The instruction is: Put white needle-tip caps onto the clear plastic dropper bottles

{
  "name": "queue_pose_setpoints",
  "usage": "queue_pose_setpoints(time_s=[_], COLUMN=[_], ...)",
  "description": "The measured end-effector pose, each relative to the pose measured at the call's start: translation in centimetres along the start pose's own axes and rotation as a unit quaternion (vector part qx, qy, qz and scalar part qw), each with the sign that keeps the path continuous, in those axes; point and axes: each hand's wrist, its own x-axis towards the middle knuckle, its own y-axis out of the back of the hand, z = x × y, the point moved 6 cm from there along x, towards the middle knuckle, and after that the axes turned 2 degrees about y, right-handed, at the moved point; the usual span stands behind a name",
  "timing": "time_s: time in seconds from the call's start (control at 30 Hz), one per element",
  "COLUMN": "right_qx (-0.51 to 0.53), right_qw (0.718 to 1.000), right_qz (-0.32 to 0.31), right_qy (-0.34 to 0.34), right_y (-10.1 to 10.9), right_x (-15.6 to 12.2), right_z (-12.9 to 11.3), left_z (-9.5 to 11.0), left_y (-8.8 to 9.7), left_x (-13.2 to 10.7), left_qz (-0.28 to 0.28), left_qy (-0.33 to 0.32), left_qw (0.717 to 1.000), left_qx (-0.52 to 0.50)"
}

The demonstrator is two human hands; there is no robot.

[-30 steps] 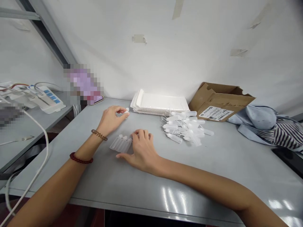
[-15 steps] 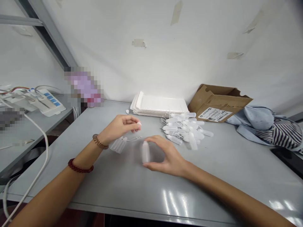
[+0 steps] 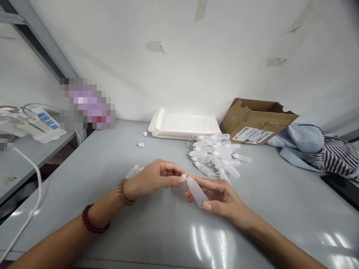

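A translucent squeeze bottle (image 3: 198,192) lies tilted in my right hand (image 3: 224,196), its thumb at the base and the fingers behind it. At the upper left end of the bottle, my left hand (image 3: 164,175) pinches a small white cap (image 3: 184,176) between thumb and fingers. Whether this cap is fixed to the neck I cannot tell. Partly hidden behind my left hand are a few more bottles (image 3: 132,171) on the table. Farther off lie two loose white caps (image 3: 141,145), each with a thin needle-like tip.
A pile of translucent squeeze bottles (image 3: 215,151) lies on the grey table (image 3: 157,231). Behind it are stacked white padded envelopes (image 3: 187,125) and an open cardboard box (image 3: 258,123). Blue cloth (image 3: 300,140) and a black phone-like object (image 3: 340,190) are at right; a white cable (image 3: 30,160) hangs left.
A second loose needle-tipped cap now lies on the table. My left hand has come down to the bottle's end. The bottle, upright earlier, is now tilted in my right hand.
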Motion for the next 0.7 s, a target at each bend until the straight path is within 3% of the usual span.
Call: queue_pose_setpoints(time_s=[0.43,0.6,0.7], right_qx=[-0.071,-0.188,-0.181], right_qw=[0.996,0.977,0.972], right_qz=[0.062,0.093,0.13], right_qy=[-0.009,-0.039,-0.07], right_y=[1.6,1.0,0.8], right_x=[0.3,0.1,0.0], right_z=[0.1,0.3,1.1], left_z=[-0.1,0.1,0.1], left_y=[0.0,-0.8,-1.5], left_x=[-0.6,-0.7,-0.6], left_qz=[0.026,0.044,0.068], left_qy=[0.002,0.002,-0.005], left_qw=[1.0,0.998,0.994], left_qx=[-0.001,0.037,0.085])
